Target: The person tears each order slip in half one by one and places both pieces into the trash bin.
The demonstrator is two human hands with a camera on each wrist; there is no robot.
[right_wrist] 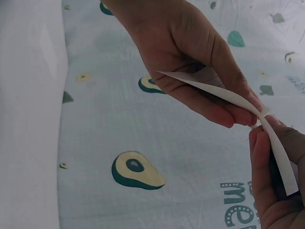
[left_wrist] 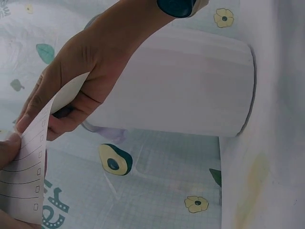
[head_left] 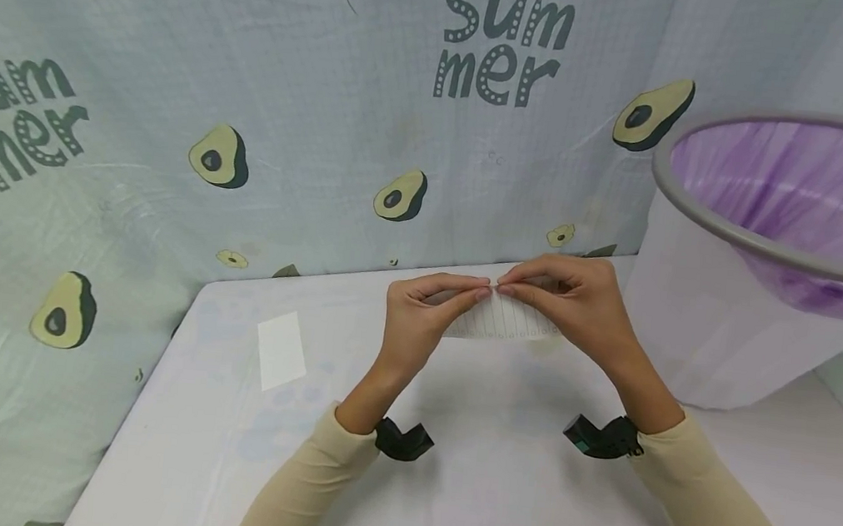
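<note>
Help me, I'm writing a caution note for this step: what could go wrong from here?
The lined white paper sheet might crease or tear crookedly: the left hand and right hand pinch it close together, and it is bent. If both pinches slip, it could drop onto the flat white table. A wide rightward swing might knock the round white bin with a purple plastic liner.

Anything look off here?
The lined paper bends where the left hand and right hand pinch it; any tear is unclear. A faint yellowish patch marks the white table, possibly a stain. Nothing else stands out.
</note>
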